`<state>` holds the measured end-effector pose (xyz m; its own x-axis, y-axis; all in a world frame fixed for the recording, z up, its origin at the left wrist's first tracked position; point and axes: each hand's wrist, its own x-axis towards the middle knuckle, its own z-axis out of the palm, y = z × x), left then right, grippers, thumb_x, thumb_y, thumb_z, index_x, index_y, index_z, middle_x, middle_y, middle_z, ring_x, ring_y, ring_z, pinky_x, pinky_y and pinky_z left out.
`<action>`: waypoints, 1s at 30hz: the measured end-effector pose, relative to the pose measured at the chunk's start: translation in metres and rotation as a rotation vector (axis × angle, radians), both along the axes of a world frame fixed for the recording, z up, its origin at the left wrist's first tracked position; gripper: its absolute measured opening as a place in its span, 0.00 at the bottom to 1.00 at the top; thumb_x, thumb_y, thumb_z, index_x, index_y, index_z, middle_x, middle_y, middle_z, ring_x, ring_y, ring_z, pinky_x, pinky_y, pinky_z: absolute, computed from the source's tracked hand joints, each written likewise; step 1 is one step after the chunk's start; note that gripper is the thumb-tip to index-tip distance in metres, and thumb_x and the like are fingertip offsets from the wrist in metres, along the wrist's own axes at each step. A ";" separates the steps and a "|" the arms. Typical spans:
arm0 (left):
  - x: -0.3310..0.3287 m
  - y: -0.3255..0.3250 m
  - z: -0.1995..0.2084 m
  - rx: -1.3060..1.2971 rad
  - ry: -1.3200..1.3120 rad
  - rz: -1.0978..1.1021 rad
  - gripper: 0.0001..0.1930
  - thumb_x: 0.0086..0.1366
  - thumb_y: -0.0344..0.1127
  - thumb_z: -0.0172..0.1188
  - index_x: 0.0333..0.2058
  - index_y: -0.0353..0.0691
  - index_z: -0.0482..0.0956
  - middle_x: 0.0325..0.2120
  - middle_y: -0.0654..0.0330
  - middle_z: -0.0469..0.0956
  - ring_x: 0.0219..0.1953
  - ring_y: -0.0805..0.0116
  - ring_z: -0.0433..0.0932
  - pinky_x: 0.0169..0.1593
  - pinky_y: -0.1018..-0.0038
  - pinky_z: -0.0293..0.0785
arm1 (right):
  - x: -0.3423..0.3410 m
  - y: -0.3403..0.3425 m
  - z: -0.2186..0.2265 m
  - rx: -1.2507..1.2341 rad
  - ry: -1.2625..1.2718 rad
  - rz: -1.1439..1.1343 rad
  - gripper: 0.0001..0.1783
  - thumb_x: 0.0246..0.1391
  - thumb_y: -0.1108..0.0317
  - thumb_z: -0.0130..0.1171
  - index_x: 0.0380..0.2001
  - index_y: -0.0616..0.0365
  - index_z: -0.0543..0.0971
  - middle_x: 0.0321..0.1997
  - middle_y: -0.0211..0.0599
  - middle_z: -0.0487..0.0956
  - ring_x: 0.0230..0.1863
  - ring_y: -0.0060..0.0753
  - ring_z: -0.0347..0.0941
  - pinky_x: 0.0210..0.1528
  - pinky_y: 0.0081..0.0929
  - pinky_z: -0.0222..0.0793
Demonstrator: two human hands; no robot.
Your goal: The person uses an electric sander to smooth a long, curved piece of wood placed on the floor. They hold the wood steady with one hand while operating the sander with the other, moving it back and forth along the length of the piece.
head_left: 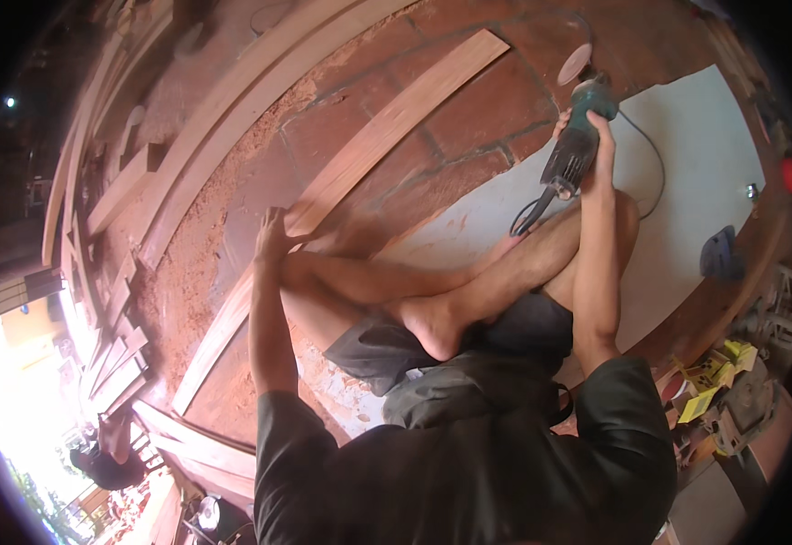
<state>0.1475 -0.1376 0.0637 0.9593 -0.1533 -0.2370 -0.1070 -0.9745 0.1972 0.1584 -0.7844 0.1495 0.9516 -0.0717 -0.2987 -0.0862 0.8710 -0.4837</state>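
A long wooden plank runs slantwise from the far middle of the floor, past my left knee, to the near left. My left hand is closed on the plank beside that knee; part of the grip is hidden from above. On the right, my right hand is wrapped round a green and black angle grinder, held up over my right shin. Its round pale disc sits at the far end, tilted and apart from the plank. A dark cord curves down from the grinder.
I sit cross-legged on a pale sheet over brown floor tiles. Long boards lie at the far left amid sawdust. Short wood pieces stack at the left. A dark blue object and yellow items lie at the right.
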 end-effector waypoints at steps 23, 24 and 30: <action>0.115 -0.243 0.017 0.156 -0.075 -0.324 0.46 0.44 0.64 0.75 0.53 0.32 0.77 0.53 0.50 0.74 0.60 0.52 0.72 0.66 0.57 0.64 | 0.015 -0.047 -0.015 0.088 -0.129 -0.103 0.20 0.62 0.54 0.60 0.42 0.61 0.74 0.38 0.42 0.76 0.41 0.40 0.74 0.50 0.41 0.73; 0.114 -0.252 0.009 0.110 -0.104 -0.310 0.45 0.47 0.64 0.75 0.54 0.33 0.76 0.54 0.50 0.74 0.60 0.50 0.72 0.65 0.56 0.65 | 0.016 -0.043 -0.016 0.042 -0.090 -0.105 0.19 0.62 0.54 0.60 0.42 0.61 0.74 0.38 0.42 0.76 0.41 0.40 0.74 0.50 0.41 0.73; 0.088 -0.255 -0.018 -0.106 -0.267 -0.254 0.45 0.63 0.62 0.65 0.69 0.38 0.63 0.69 0.49 0.63 0.72 0.48 0.60 0.71 0.53 0.58 | 0.026 -0.035 -0.023 -0.257 0.139 -0.120 0.14 0.57 0.67 0.65 0.41 0.62 0.74 0.37 0.43 0.78 0.37 0.40 0.78 0.45 0.40 0.78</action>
